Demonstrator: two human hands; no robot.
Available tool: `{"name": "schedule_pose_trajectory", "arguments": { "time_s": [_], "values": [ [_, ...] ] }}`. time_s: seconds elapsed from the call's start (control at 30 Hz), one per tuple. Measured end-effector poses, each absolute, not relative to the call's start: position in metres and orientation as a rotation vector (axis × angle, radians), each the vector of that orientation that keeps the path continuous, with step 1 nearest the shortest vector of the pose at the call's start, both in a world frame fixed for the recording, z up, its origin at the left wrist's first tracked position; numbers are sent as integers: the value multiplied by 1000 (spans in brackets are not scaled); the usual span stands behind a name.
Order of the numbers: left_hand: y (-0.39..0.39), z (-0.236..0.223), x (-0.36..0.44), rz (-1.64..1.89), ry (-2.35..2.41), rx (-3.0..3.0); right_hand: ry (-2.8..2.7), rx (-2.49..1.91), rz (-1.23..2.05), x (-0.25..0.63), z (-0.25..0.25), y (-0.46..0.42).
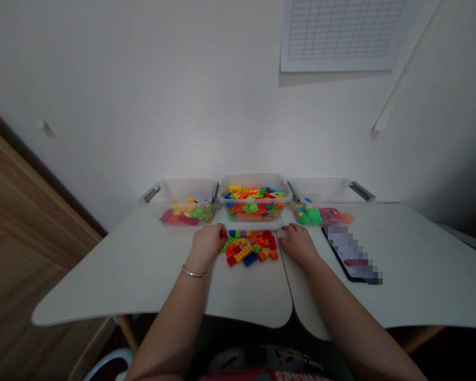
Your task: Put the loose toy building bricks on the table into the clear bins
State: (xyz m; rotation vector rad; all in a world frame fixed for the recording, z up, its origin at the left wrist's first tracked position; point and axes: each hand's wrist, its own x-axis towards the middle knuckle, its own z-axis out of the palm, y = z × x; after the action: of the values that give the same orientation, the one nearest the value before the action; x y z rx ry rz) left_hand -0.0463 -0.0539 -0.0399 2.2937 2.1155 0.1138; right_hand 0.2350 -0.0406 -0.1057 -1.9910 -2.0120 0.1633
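Note:
A loose spread of colourful toy building bricks [244, 254] lies on the white table between my two hands. At its left edge is my left hand [207, 242], fingers curled in, with a red toy brick [223, 235] between the fingertips and thumb. My right hand [300, 244] rests at the right side of the spread, holding nothing, thumb and fingers apart. Just behind the bricks stands a clear plastic box [255, 200] full of mixed bricks.
Another clear box [186, 190] at the left holds some coloured pieces. The right clear box [321, 191] contains green, pink and orange toys. A phone [351, 256] lies right of my right hand on the table [143, 275]. A gridded sheet [345, 32] hangs on the wall.

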Motion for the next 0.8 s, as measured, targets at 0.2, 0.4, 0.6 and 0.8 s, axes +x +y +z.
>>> {"name": "schedule_pose_trajectory", "arguments": {
  "time_s": [0.2, 0.4, 0.6, 0.8],
  "values": [
    [-53, -34, -49, 258, 2052, 2256, -2019, -1991, 161, 235, -104, -41],
    [-47, -13, -46, 760, 1565, 2275, -2008, -2001, 160, 235, -103, -41],
    [-28, 7, -25, 1285, 1594, 2395, -2009, -1997, 162, 235, -103, -42],
    [-4, 17, -11, 1418, 1907, 2250, -2009, -2004, 173, 235, -101, -43]
  ]
}}
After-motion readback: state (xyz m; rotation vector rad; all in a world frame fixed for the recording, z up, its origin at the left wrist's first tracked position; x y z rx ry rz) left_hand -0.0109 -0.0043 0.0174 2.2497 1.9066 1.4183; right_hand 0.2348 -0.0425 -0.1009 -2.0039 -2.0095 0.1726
